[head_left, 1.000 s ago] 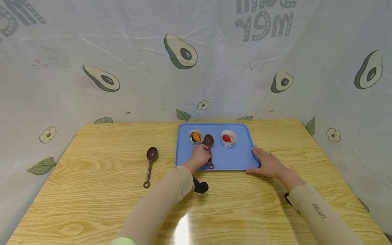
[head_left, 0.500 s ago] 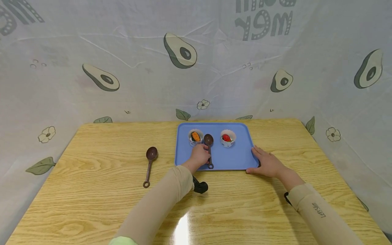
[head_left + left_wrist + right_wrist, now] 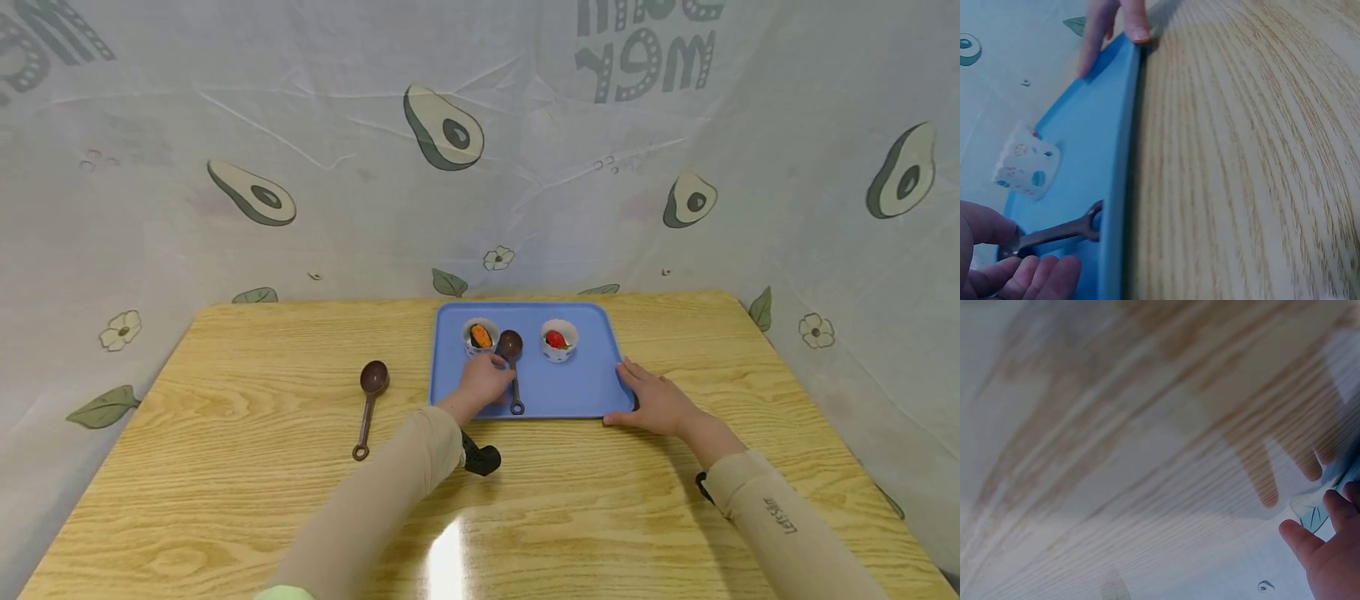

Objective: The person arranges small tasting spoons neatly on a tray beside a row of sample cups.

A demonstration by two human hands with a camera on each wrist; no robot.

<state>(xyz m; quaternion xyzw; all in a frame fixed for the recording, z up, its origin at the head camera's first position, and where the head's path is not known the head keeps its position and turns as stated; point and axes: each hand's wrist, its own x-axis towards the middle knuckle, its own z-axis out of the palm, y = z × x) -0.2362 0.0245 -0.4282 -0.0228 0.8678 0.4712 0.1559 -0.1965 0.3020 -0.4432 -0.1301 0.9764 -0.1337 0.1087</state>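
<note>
A brown spoon (image 3: 515,383) lies lengthwise on the blue tray (image 3: 573,392), bowl end toward the back. My left hand (image 3: 483,379) is just left of its handle. In the left wrist view, thumb and fingers are spread around the spoon (image 3: 1054,234) with a gap below its handle. My right hand (image 3: 660,404) rests at the tray's front right corner, thumb at the front edge and straight fingers along the right side. Two small patterned cups stand on the tray: the left cup (image 3: 471,351) holds an orange and black piece, the right cup (image 3: 557,354) a red piece.
A second brown spoon (image 3: 367,404) lies on the wooden table (image 3: 262,433) left of the tray. Behind the table hangs a pale avocado-print cloth (image 3: 337,208). A black wrist mount (image 3: 482,460) sticks out under the left sleeve, in front of the tray.
My left hand has loosened from the spoon's handle and shifted slightly left. The spoon stays on the tray, and the right hand has kept its place at the corner.
</note>
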